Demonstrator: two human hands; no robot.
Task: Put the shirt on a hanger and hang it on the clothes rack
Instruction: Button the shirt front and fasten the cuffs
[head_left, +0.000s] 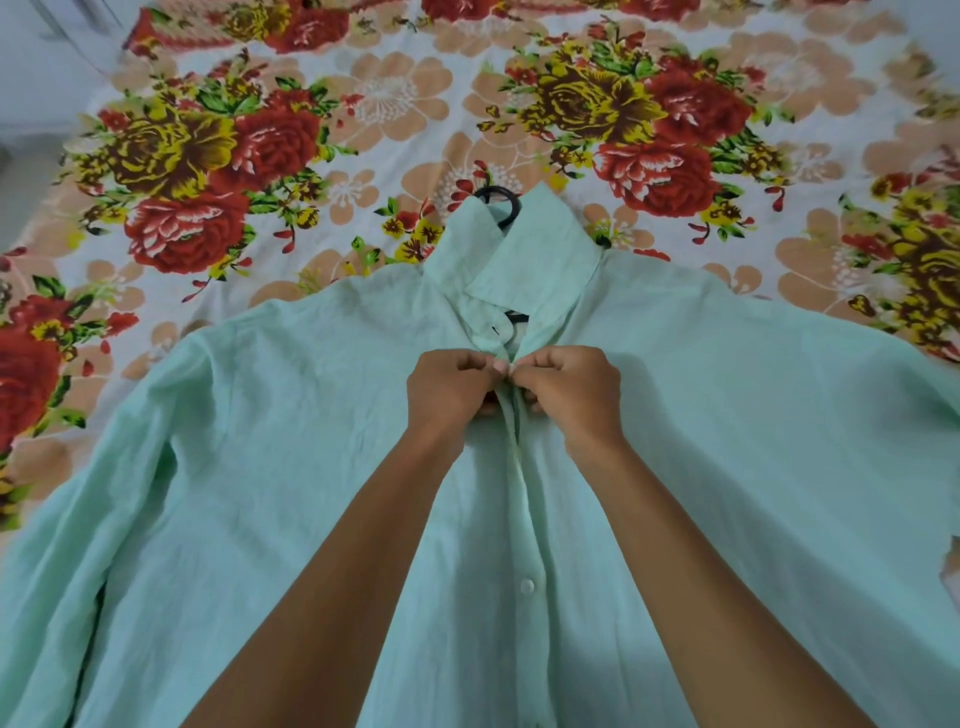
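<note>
Between both pinching hands, the shirt (260, 441) placket is running lengthwise toward the person. Left hand (449, 387) and right hand (569, 392) are gripping its facing edges, equally near. Beyond the grip, the black hanger (501, 200) hook is poking above the collar; thin, crinkled mint cotton is lying on the floral sheet (363, 104).

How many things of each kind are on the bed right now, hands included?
Shirt, mint green, spread flat: 1
Hanger, black, only its hook and a bit at the neck showing: 1
Hands pinching the shirt's front placket, left hand and right hand: 2
Bedsheet, floral: 1
Total: 5
</note>
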